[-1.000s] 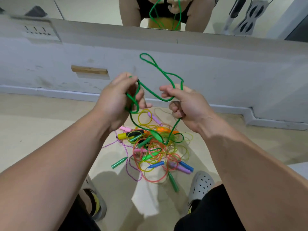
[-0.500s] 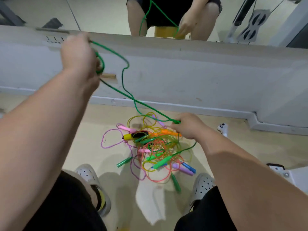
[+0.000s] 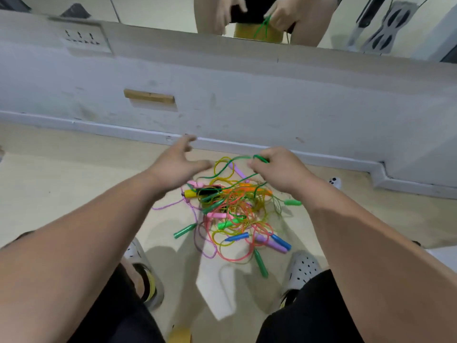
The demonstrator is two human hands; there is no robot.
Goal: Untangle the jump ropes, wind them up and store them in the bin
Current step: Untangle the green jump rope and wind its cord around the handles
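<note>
Plainly, left hand (image 3: 176,165): hovered spread, empty, over the tangle (image 3: 235,211).
Right hand (image 3: 279,169): pinched green rope (image 3: 223,167).
Handling: probably light, limp, snag-prone; stiff handles (image 3: 185,230) looked the surest hold.

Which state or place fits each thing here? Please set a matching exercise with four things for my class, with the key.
Things:
1. left hand
2. right hand
3. yellow handle
4. socket

States or places:
A. on the wall
B. pinches the green rope
C. open, fingers spread, holding nothing
D. in the pile on the floor

Pairs: 1-C, 2-B, 3-D, 4-A
</note>
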